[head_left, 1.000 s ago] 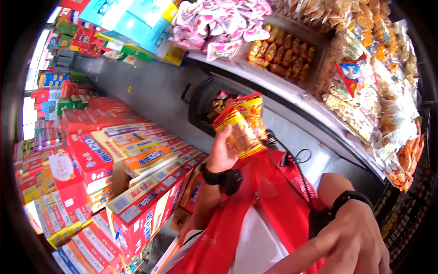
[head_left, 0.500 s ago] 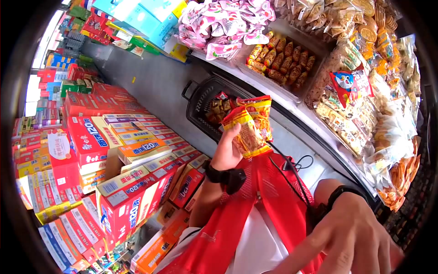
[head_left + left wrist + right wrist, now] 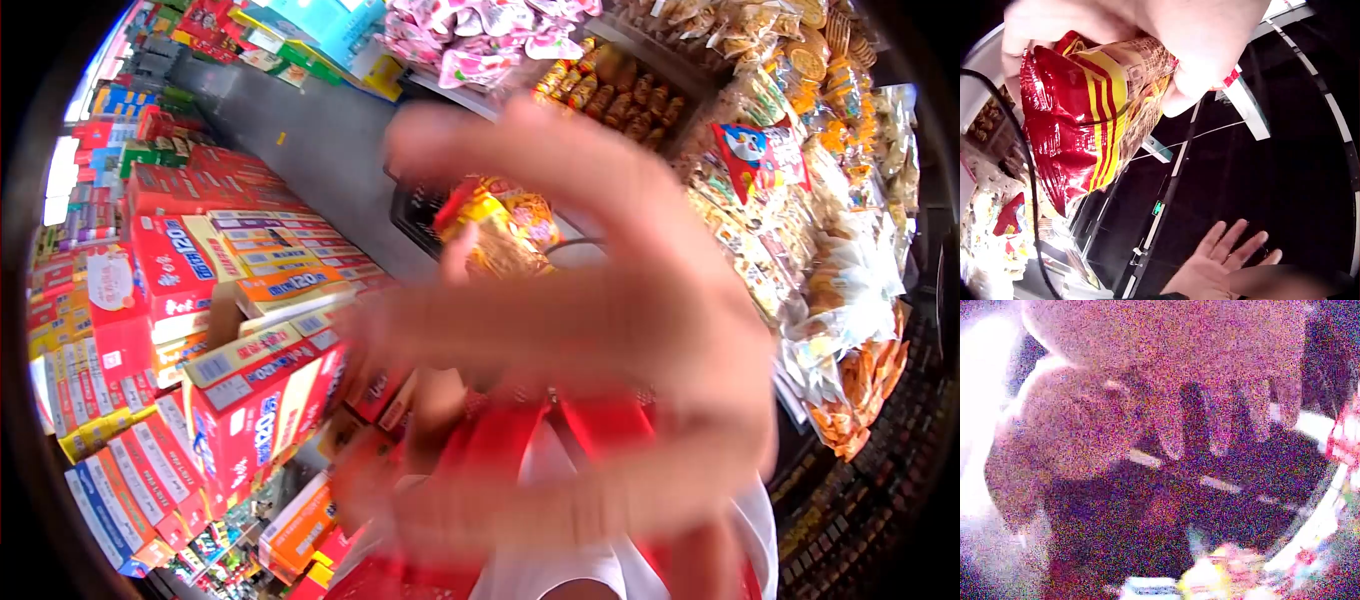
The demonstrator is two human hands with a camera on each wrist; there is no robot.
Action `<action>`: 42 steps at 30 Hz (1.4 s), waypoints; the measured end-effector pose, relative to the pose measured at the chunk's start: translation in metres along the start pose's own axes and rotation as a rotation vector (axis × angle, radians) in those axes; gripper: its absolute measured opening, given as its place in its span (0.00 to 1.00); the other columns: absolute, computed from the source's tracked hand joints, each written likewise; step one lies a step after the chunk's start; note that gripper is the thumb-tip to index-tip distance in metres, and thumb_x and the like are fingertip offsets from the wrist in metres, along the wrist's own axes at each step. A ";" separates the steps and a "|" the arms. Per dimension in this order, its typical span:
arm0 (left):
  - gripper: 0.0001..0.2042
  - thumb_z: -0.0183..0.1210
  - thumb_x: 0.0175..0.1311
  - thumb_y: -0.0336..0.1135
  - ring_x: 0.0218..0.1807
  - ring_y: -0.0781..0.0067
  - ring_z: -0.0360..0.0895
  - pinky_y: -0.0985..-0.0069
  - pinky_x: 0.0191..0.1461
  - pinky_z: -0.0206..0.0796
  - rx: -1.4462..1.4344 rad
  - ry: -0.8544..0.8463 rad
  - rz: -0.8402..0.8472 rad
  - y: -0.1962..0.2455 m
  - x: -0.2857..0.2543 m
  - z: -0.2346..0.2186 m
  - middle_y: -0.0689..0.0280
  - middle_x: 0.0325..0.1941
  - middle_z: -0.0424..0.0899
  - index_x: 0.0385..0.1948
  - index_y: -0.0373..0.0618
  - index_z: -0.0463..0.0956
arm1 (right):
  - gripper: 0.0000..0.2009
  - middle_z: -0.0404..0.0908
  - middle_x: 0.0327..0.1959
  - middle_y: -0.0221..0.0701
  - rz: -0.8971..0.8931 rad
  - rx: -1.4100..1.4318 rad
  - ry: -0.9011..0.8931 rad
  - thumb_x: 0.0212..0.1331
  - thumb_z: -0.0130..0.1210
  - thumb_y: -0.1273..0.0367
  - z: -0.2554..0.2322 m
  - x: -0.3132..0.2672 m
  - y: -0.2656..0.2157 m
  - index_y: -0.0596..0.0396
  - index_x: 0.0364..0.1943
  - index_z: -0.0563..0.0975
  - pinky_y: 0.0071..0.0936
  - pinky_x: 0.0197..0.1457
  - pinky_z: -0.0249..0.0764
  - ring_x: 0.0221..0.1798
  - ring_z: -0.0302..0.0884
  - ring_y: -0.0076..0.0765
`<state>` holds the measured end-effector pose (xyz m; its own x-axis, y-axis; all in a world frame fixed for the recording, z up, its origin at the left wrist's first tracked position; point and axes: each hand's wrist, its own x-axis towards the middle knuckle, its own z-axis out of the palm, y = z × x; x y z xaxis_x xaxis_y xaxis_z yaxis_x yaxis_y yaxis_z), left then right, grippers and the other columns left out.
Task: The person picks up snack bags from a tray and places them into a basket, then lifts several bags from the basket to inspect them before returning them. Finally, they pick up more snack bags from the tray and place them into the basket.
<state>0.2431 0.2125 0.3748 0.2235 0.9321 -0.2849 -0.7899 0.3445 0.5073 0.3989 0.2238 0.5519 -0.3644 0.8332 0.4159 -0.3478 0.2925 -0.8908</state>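
My left hand (image 3: 1204, 31) grips red and yellow snack packets; in the left wrist view, the striped end of one packet (image 3: 1066, 119) juts out below the fingers. In the head view, these packets show behind my right hand, above the red vest. My right hand (image 3: 650, 320) is raised close before the head camera, blurred, its fingers spread and holding nothing. It hides much of my left arm and body. The right wrist view is grainy, with fingers (image 3: 1172, 431) pointing down. Behind the packets is a black shopping basket (image 3: 410, 212), mostly covered.
Stacked red and yellow cartons (image 3: 265, 420) line the left side. A grey floor aisle (image 3: 310, 150) runs between them and a display counter. On the counter lie pink-wrapped snacks (image 3: 480, 40), a bin of small wrapped snacks (image 3: 640, 100) and a red bag (image 3: 755, 155).
My right hand has risen from the lower right to the front of the head camera, fingers spread. The left hand keeps holding the packets, and the head view has shifted slightly.
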 end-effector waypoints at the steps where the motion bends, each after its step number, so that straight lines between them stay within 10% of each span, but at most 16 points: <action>1: 0.27 0.43 0.65 0.48 0.58 0.56 0.70 0.60 0.62 0.61 -0.037 0.000 0.000 0.007 -0.002 0.001 0.54 0.58 0.70 0.60 0.37 0.58 | 0.21 0.73 0.46 0.54 -0.084 -0.121 -0.079 0.63 0.39 0.56 -0.015 0.009 0.016 0.61 0.36 0.76 0.46 0.59 0.66 0.50 0.73 0.50; 5: 0.26 0.41 0.66 0.47 0.57 0.60 0.72 0.62 0.62 0.62 0.077 0.022 0.117 0.011 -0.006 -0.007 0.55 0.57 0.72 0.60 0.38 0.60 | 0.25 0.71 0.51 0.53 -0.321 -0.485 -0.290 0.61 0.41 0.56 -0.049 0.018 0.059 0.68 0.46 0.74 0.41 0.62 0.61 0.58 0.68 0.48; 16: 0.32 0.42 0.63 0.57 0.59 0.48 0.68 0.52 0.62 0.60 0.064 -0.061 0.255 0.001 -0.020 0.019 0.48 0.60 0.67 0.58 0.36 0.60 | 0.17 0.75 0.47 0.35 0.332 0.052 0.078 0.63 0.50 0.69 -0.050 -0.004 0.124 0.62 0.54 0.66 0.21 0.54 0.66 0.51 0.71 0.25; 20: 0.33 0.43 0.62 0.57 0.60 0.50 0.67 0.51 0.62 0.60 0.276 -0.081 0.235 -0.001 -0.030 0.019 0.50 0.63 0.63 0.60 0.37 0.57 | 0.14 0.79 0.38 0.28 0.452 0.091 -0.090 0.61 0.55 0.66 -0.036 -0.014 0.122 0.59 0.46 0.71 0.20 0.31 0.78 0.34 0.77 0.18; 26: 0.27 0.41 0.66 0.49 0.58 0.60 0.69 0.61 0.62 0.62 0.270 0.102 0.180 0.005 -0.031 0.017 0.55 0.63 0.65 0.58 0.35 0.59 | 0.10 0.78 0.39 0.26 0.357 0.199 0.227 0.64 0.50 0.70 -0.042 -0.025 0.145 0.58 0.46 0.71 0.19 0.43 0.71 0.39 0.74 0.17; 30: 0.18 0.44 0.66 0.39 0.49 0.62 0.77 0.66 0.53 0.70 0.166 0.071 0.201 0.014 -0.028 0.004 0.52 0.48 0.77 0.53 0.37 0.65 | 0.17 0.77 0.45 0.45 0.445 0.189 0.215 0.66 0.43 0.64 -0.052 -0.026 0.138 0.62 0.53 0.65 0.36 0.44 0.78 0.44 0.79 0.44; 35: 0.26 0.40 0.64 0.51 0.51 0.57 0.76 0.60 0.57 0.67 0.005 0.138 0.197 0.008 -0.026 0.002 0.50 0.49 0.77 0.53 0.36 0.66 | 0.22 0.75 0.48 0.49 0.561 0.489 0.211 0.65 0.38 0.60 -0.053 -0.031 0.148 0.64 0.56 0.63 0.39 0.45 0.78 0.46 0.78 0.48; 39: 0.24 0.39 0.67 0.48 0.51 0.59 0.76 0.61 0.54 0.69 -0.048 0.087 0.231 0.006 -0.024 0.002 0.51 0.50 0.75 0.55 0.37 0.63 | 0.14 0.78 0.46 0.33 0.554 0.505 0.122 0.66 0.44 0.69 -0.052 -0.035 0.147 0.62 0.51 0.69 0.22 0.49 0.71 0.44 0.76 0.23; 42: 0.23 0.39 0.69 0.48 0.51 0.60 0.76 0.63 0.55 0.69 0.026 0.138 0.226 0.006 -0.023 0.012 0.51 0.50 0.75 0.56 0.38 0.63 | 0.14 0.78 0.45 0.32 0.504 0.441 0.181 0.66 0.45 0.67 -0.048 -0.034 0.146 0.61 0.50 0.70 0.22 0.49 0.71 0.44 0.76 0.22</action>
<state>0.2404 0.1943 0.3945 -0.0380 0.9623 -0.2694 -0.7956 0.1340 0.5909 0.4023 0.2613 0.3992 -0.4375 0.8936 -0.1003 -0.5067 -0.3371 -0.7935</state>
